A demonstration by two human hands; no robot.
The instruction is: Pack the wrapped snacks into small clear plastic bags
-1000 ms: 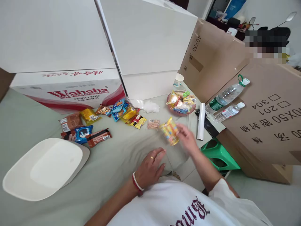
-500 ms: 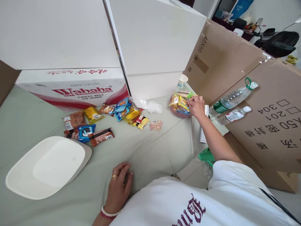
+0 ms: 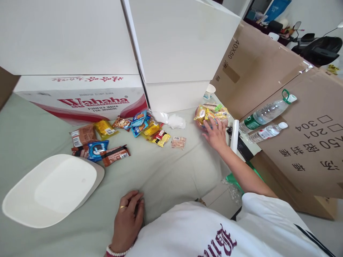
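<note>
My right hand (image 3: pixel 216 135) lies over the near side of a small bowl filled with wrapped snacks (image 3: pixel 200 113), its fingers spread and touching the packets or the rim; the hand hides much of the bowl. My left hand (image 3: pixel 128 216) rests on the pale green cloth (image 3: pixel 166 175) close to my body, loosely curled with the thumb apart and nothing seen in it. Left of the bowl lies a small clear-wrapped snack (image 3: pixel 178 142). Beyond it are crumpled white wrappers (image 3: pixel 177 121) and a cluster of yellow and blue snack packets (image 3: pixel 151 129).
Brown and blue packets (image 3: pixel 98 150) lie near a white plastic basin (image 3: pixel 50 192) at left. A Wahaha carton (image 3: pixel 93 103) and white boxes stand behind. A paper cup (image 3: pixel 209 91), white roll (image 3: pixel 234 135), two bottles (image 3: pixel 264 116) and a cardboard wall (image 3: pixel 302 107) are on the right.
My right hand has moved from the bowl's right side to its near side, and its fingers have gone from bunched to spread. My left hand has shifted slightly left and down in view.
</note>
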